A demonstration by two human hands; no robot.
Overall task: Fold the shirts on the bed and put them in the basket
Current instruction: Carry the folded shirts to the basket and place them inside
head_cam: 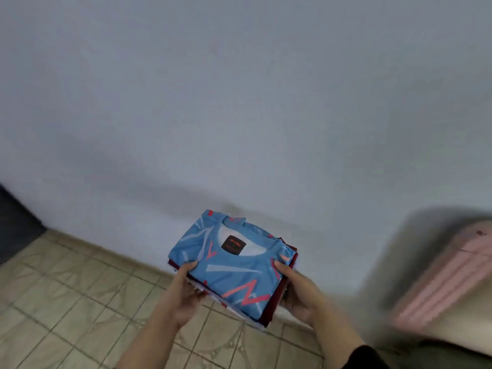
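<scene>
Head view, count: I see one stack of folded shirts [234, 265] in the lower centre of the frame; the top one is light blue with pink and pale zigzags and a dark neck label, and under it I can make out maroon and white layers (how many shirts in all I cannot tell).

Hands: two. My left hand [183, 291] grips the stack's left edge, thumb on top of the blue shirt and fingers curled underneath. My right hand [298, 294] grips the right edge the same way, thumb on top, fingers under the maroon layer.

Where the stack is: held in the air between both hands, above the floor and in front of the wall, touching nothing else that I can see.

Sleeve: one dark sleeve [370, 358] shows at the lower right, on the right arm.

Surface and room: a floor of beige tiles [66, 302] fills the lower left; a plain pale grey-blue wall [239, 102] fills the whole upper part of the frame.

Around: a dark shape [16, 222] sits at the left edge where wall meets floor. At the right edge is a blurred pink and cream object [452, 275], too smeared for me to name.

In the way: nothing stands between the camera and the stack.
</scene>
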